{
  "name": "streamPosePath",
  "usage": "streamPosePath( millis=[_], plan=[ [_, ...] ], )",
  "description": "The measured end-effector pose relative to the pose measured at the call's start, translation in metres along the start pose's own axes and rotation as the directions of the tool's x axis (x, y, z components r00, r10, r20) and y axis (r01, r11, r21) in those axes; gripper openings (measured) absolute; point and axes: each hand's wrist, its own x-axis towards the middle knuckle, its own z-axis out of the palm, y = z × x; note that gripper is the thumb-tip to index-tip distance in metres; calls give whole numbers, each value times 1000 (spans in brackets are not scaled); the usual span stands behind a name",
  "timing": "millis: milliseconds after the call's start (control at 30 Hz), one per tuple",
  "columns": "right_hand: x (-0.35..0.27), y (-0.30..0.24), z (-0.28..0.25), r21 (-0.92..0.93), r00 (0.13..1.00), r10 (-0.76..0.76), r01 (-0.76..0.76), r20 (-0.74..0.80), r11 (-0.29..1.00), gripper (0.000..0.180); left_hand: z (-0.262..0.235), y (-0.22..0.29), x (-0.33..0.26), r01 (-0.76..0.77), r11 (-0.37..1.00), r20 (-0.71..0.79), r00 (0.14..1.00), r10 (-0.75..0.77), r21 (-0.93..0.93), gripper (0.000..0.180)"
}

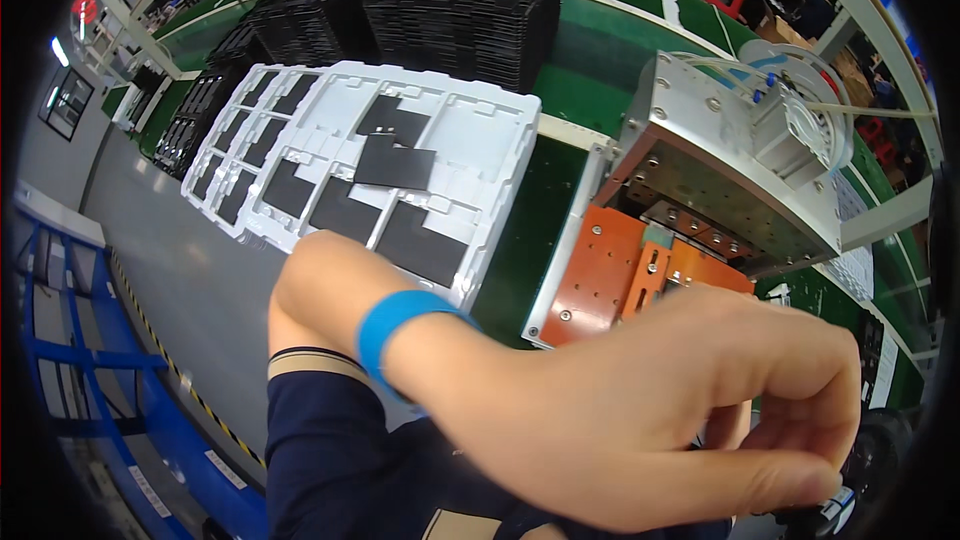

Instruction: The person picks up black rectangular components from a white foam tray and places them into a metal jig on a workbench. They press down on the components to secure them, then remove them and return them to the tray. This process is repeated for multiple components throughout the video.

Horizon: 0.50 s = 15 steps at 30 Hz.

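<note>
In the head view, one bare hand [650, 410] fills the lower right of the frame, very close to the lens, its forearm reaching in from the lower left with a blue wristband [395, 325] around the wrist and a dark sleeve [330, 440] behind it. From this angle I cannot tell whether it is the left or the right hand. Its fingers [800, 380] are curled and the thumb lies along the bottom, closing toward the fingertips at the lower right edge; whether anything is pinched there cannot be told, since that spot is dark and cut off. No second hand is in view.

Just above the hand, in the right centre, stands a metal fixture [740, 170] with an orange plate [610, 275] at its base, on a green bench [520, 240].

In the upper centre, left of the fixture, lies a white moulded tray [490, 140] holding several flat black sheets [395, 160]. Behind it, at the top of the frame, stand stacks of black trays [450, 0]. A blue frame [90, 360] runs down the lower left.
</note>
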Motion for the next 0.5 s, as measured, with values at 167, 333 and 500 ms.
streamPosePath(
  millis=[167,333,500],
  plan=[
    [0,15,5,21,997,-72,71,35,997,30,16,-37,7,-144,983,19,990,143,111,18],
    [0,4,2,26,999,-7,6,37,1000,27,27,-47,2,29,978,160,987,5,-206,15],
    [-3,-2,-1,70,999,36,-37,20,997,29,49,-63,6,-135,984,260,952,161,-115,14]
  ],
)
